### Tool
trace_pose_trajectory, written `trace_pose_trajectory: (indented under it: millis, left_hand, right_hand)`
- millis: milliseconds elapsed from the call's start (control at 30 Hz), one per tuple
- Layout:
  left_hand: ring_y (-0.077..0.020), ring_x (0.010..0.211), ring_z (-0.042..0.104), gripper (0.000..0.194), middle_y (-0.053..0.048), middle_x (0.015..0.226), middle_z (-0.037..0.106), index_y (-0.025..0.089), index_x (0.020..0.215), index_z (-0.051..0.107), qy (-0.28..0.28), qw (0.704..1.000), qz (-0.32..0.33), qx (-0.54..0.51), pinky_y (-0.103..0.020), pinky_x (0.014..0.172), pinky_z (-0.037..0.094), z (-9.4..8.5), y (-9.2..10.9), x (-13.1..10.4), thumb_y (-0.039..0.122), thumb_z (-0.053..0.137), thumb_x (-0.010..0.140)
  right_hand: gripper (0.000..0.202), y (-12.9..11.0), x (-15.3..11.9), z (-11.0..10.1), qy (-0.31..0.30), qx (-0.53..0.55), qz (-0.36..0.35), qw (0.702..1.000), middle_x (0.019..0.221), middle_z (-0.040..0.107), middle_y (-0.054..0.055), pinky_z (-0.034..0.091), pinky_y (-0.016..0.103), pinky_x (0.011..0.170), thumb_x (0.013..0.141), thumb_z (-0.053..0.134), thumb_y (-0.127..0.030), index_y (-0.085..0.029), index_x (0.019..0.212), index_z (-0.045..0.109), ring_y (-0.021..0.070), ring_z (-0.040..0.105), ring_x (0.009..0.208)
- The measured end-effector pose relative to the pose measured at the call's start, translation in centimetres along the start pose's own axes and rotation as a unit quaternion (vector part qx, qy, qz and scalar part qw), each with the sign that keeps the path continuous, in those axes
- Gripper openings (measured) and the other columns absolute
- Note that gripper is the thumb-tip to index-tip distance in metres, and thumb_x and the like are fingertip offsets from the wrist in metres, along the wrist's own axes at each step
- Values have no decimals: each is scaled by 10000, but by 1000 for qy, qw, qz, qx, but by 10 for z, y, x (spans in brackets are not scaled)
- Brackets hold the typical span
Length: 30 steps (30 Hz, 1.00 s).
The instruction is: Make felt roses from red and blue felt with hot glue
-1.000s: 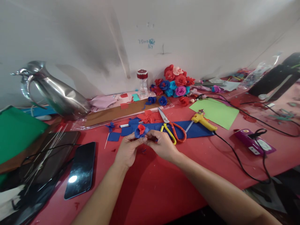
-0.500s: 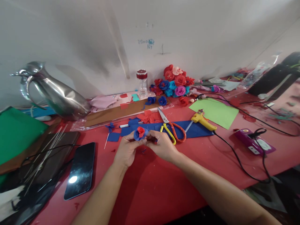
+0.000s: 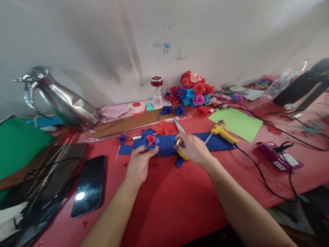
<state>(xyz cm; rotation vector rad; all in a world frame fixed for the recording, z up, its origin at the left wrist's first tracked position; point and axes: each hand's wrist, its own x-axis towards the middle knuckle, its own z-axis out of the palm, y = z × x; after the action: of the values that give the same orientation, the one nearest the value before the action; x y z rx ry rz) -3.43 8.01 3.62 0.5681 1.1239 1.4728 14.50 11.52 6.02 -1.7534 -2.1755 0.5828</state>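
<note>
My left hand (image 3: 138, 161) pinches a small paper flower (image 3: 150, 141) with a red centre and blue outer petals, its bloom facing up. To its right, my right hand (image 3: 192, 147) curls its fingers over the handles of a pair of scissors (image 3: 180, 126). The blades point away toward the wall, and part of the yellow handle shows under the fingers. The orange handle is hidden by the hand. Beneath the scissors lies a long blue paper strip (image 3: 166, 145). A small blue paper piece (image 3: 179, 162) rests just in front of the yellow handle.
A yellow glue gun (image 3: 223, 133) lies on the strip's right end, its cord running to a purple power strip (image 3: 279, 156). Behind are finished paper roses (image 3: 197, 88), a lidded glass jar (image 3: 156, 91) and a green sheet (image 3: 236, 123). At left are a phone (image 3: 88, 185) and a steel jug (image 3: 66, 106).
My right hand has left the flower and moved right onto the scissors' handles. The left hand keeps the flower, now turned so more red shows. A blue piece appears by the yellow handle.
</note>
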Motion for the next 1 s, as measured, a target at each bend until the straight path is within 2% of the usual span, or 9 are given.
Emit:
trace_pose_trajectory:
  millis: [100,233,333,433,500,600,833,1000]
  left_hand:
    - [-127,650,633,229,12,593,712,201,499,702,6,1000,2,2,-296,780,486,0,0,0,162,887,371]
    - [-152,681,659,222,-1,643,741,210,556,737,1,1000,8,19,-328,804,499,-3,-3,2,179,892,399]
    - [-170,715,679,220,-7,682,759,219,609,759,-9,1000,12,27,-352,830,508,-6,-5,4,193,894,436]
    - [-180,738,687,219,-12,700,765,221,626,767,-9,999,15,28,-366,851,510,-6,-6,4,195,893,449]
    - [-183,746,687,204,-17,697,764,216,611,763,-4,999,13,32,-370,864,505,-6,-6,5,195,890,451]
    - [-180,744,682,183,-20,677,756,209,573,753,6,999,17,36,-366,876,493,-7,-6,5,192,886,449]
    - [-179,762,687,185,-12,676,758,220,583,758,8,999,23,39,-372,913,485,-5,-5,5,188,884,451]
    - [-209,811,693,193,-28,732,773,217,640,778,3,998,40,56,-386,906,492,-5,-3,4,202,879,476]
  right_hand:
    - [297,5,1,-6,-38,-101,28,994,1176,670,134,444,314,712,864,638,-308,-191,1137,627,296,644,1035]
    - [310,10,1,-8,-67,-123,15,990,1194,642,139,454,321,752,877,611,-251,-193,1182,607,296,627,1075]
    - [396,16,2,-11,-49,-149,60,986,1189,610,168,458,336,782,846,656,-259,-178,1226,580,318,605,1111]
    - [440,18,3,-13,-64,-140,87,984,1177,608,190,457,341,766,851,643,-297,-147,1254,551,319,647,1036]
    - [420,18,4,-14,-75,-130,86,985,1128,639,197,449,335,743,852,612,-266,-122,1242,549,317,671,988]
    - [416,15,4,-12,-73,-128,90,985,1037,684,195,434,329,715,812,603,-221,-96,1206,557,330,679,974]
    - [434,13,5,-11,-67,-113,96,987,1027,693,191,417,308,669,772,629,-254,-96,1166,540,313,686,937]
    - [507,14,5,-10,-56,-83,102,990,1008,700,187,413,308,671,750,624,-261,-90,1210,497,314,680,945]
